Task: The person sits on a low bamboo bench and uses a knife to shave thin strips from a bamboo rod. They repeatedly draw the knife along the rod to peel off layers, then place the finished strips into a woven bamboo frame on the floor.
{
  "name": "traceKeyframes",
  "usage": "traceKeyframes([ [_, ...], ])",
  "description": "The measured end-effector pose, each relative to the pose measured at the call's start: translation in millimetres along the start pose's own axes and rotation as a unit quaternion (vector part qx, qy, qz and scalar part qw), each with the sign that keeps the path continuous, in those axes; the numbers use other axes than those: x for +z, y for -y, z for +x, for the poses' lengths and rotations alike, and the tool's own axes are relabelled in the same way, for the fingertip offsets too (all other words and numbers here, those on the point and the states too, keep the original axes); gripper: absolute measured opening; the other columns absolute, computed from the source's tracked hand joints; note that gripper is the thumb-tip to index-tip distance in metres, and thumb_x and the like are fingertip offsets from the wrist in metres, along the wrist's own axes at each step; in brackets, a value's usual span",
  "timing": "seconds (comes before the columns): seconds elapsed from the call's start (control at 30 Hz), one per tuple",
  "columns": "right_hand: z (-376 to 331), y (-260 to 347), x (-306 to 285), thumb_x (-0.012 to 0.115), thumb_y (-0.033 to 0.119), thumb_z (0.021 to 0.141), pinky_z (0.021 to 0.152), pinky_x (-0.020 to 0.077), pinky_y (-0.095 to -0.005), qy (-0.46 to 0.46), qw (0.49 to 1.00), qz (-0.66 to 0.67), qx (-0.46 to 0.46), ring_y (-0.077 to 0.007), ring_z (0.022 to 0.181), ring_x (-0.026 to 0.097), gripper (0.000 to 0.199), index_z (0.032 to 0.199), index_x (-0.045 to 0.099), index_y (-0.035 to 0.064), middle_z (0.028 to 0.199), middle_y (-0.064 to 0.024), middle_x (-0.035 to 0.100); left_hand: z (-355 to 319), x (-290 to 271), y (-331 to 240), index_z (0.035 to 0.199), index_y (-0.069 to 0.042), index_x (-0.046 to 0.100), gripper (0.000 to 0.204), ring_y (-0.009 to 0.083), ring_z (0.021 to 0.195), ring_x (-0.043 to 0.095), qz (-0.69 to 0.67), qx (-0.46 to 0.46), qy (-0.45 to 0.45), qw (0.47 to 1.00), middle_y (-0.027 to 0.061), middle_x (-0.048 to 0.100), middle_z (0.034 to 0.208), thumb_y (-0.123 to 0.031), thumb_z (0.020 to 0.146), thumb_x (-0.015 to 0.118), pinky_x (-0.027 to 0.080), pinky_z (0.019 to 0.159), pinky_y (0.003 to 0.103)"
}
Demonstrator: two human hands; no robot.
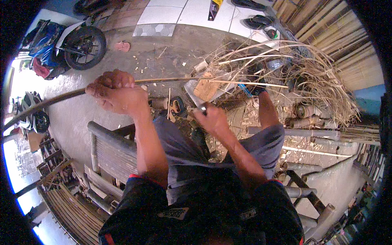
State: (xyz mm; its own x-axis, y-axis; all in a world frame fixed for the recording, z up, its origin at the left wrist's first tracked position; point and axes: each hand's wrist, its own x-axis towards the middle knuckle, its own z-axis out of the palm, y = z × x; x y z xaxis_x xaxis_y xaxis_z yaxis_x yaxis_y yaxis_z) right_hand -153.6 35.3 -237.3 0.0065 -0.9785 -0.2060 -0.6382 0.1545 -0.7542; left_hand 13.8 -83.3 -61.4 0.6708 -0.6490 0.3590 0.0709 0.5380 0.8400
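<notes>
My left hand (118, 92) is closed around a long, thin bamboo strip (53, 100). The strip runs from the far left, through my fist, and across to a wooden block (205, 87). My right hand (212, 119) is closed just below that block, with a small shiny metal piece (203, 109) showing at its fingers. What the right hand grips is mostly hidden. A pale, narrow sliver (253, 83) extends rightward from the block. Between my hands, an orange-and-black tool handle (176, 106) lies among shavings.
Tangled bamboo shavings (322, 77) are heaped at the right, near cut bamboo pieces (306, 111). Bamboo slats (322, 24) stand at the upper right. A bamboo bench (110, 147) is at my left. Beyond are a motorcycle (61, 49), a pink sandal (122, 46) and black shoes (257, 21).
</notes>
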Motion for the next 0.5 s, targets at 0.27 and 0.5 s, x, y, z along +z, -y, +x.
traceKeyframes([
  [0.27,21,-12,29,0.064,0.043,0.086,0.068,0.0544,-0.0493,-0.053,0.998,0.004,0.034,-0.0418,0.072,0.067,0.043,0.096,0.065,0.0018,0.070,-0.0232,0.065,0,7,0,0.070,-0.015,0.032,0.054,0.0110,0.044,0.031,-0.011,0.042,0.003,0.999,-0.0023,0.029,0.056,-0.059,0.101,0.037,0.025,0.039,0.026],
  [0.5,1,-96,20,0.063,0.041,0.087,0.070,0.0544,-0.0491,0.000,0.991,-0.081,0.103,-0.0412,0.078,0.068,0.042,0.089,0.067,-0.0001,0.079,-0.0251,0.067,4,-2,-17,0.061,-0.019,0.035,0.066,0.0138,0.040,0.030,0.047,-0.022,-0.010,0.999,0.0011,0.034,0.049,-0.075,0.094,0.023,0.028,0.039,0.035],
])
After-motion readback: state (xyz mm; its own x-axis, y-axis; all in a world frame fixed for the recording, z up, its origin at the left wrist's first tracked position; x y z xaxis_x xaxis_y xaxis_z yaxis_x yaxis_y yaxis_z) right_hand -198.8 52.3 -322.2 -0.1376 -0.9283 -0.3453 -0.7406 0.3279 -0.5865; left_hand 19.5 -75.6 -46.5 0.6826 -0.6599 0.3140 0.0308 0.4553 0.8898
